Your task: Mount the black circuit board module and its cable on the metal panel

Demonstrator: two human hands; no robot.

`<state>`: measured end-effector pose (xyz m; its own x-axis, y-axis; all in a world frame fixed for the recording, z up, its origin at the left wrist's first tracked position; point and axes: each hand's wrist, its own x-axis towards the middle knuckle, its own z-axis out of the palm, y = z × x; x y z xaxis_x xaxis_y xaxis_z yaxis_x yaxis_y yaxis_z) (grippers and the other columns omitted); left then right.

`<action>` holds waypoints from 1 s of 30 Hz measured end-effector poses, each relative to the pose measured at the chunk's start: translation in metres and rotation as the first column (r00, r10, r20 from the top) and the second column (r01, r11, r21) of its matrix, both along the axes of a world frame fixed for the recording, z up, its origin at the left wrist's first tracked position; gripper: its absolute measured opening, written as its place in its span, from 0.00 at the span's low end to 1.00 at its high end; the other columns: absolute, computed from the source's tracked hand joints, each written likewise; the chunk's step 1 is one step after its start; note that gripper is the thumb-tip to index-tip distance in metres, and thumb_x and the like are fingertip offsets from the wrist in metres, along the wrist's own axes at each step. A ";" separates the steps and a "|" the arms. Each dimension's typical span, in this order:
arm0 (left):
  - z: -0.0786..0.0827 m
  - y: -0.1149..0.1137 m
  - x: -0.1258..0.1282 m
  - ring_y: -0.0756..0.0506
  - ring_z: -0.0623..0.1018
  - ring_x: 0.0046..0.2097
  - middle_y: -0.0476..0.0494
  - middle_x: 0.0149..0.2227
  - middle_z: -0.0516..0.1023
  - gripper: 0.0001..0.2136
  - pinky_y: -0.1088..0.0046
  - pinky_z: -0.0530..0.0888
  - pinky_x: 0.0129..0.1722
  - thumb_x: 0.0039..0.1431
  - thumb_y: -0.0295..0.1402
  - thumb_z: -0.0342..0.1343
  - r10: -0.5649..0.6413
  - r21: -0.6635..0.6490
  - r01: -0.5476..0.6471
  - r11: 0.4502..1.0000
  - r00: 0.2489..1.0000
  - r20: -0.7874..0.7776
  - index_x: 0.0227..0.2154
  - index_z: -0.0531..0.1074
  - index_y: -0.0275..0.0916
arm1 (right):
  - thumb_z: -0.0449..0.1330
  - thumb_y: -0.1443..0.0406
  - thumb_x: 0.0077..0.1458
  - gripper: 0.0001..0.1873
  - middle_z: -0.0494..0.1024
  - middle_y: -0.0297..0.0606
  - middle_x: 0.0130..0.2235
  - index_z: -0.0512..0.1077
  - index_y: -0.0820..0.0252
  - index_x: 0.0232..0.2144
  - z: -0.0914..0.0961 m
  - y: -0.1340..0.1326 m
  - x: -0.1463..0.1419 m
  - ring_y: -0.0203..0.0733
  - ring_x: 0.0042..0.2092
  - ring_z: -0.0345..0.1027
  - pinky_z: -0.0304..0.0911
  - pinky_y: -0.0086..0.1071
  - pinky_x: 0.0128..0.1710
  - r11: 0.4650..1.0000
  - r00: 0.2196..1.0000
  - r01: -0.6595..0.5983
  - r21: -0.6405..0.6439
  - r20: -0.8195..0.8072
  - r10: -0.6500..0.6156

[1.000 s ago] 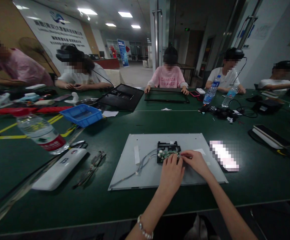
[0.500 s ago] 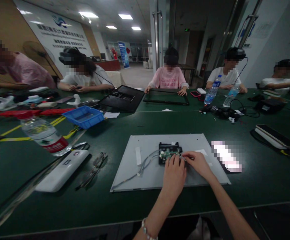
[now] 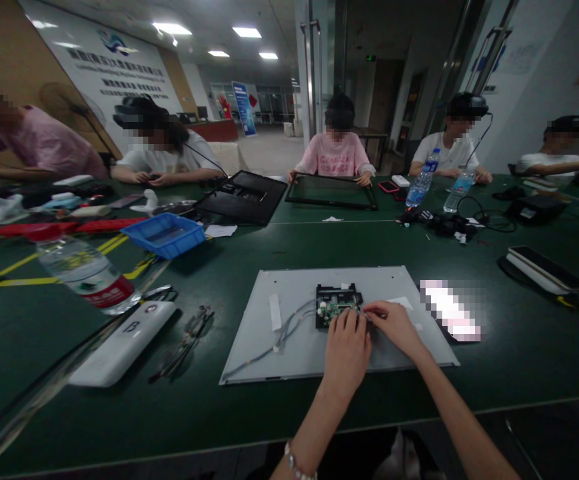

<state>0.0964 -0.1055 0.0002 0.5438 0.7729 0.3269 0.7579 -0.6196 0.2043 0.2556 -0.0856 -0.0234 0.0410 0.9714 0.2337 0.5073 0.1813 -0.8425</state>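
Observation:
A black bracket (image 3: 322, 321) bearing a green circuit board (image 3: 336, 310) lies on the grey back of a flat display panel (image 3: 294, 360). My left hand (image 3: 348, 340) bends its fingers over the board's near edge and presses on it; its thumb is hidden. To the right, my right hand (image 3: 393, 325) is closed in a pinch at the board's right side. What lies between those fingertips is too small to make out. Grey-blue cables (image 3: 289, 331) run from the left of the board toward the panel's near left corner.
Left of the panel are glasses (image 3: 184, 343), a white power bank (image 3: 124, 343), a tilted water bottle (image 3: 86, 277) and a blue tray (image 3: 166, 237). A bright-screened phone (image 3: 449, 310) lies right of it. Across the table, a person holds a black frame (image 3: 332, 201); other people sit alongside.
Both my hands stay at the board in nearly the same pose. The view has shifted slightly. Across the table, the person's hands have moved on the black frame, its far edge now slightly raised.

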 end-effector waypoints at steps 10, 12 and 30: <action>0.002 -0.001 -0.001 0.40 0.64 0.56 0.38 0.52 0.66 0.14 0.56 0.62 0.56 0.61 0.29 0.47 0.005 0.017 -0.004 1.000 0.999 -0.044 0.50 0.64 0.38 | 0.56 0.68 0.50 0.10 0.79 0.37 0.35 0.77 0.58 0.33 -0.009 0.001 0.001 0.40 0.36 0.72 0.67 0.32 0.38 0.999 1.000 0.002 0.038 0.025 -0.003; 0.002 -0.001 -0.001 0.39 0.64 0.56 0.38 0.52 0.66 0.14 0.56 0.62 0.56 0.61 0.29 0.47 0.009 0.024 -0.008 1.000 0.999 -0.050 0.50 0.64 0.38 | 0.56 0.68 0.50 0.10 0.78 0.37 0.35 0.77 0.57 0.33 -0.007 0.000 0.001 0.39 0.36 0.72 0.67 0.32 0.38 0.999 0.999 0.002 0.046 0.040 -0.004; 0.006 -0.001 0.001 0.39 0.66 0.54 0.39 0.51 0.66 0.15 0.53 0.59 0.57 0.59 0.28 0.49 0.020 0.050 -0.016 0.999 0.998 -0.063 0.49 0.64 0.40 | 0.56 0.68 0.50 0.10 0.78 0.37 0.35 0.77 0.58 0.32 -0.005 -0.003 0.000 0.39 0.37 0.71 0.66 0.33 0.39 0.999 0.999 0.013 0.053 0.038 -0.015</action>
<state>0.0972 -0.1067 0.0062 0.5507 0.7667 0.3300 0.7795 -0.6138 0.1253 0.2560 -0.0883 -0.0287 0.0441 0.9571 0.2865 0.5416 0.2181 -0.8118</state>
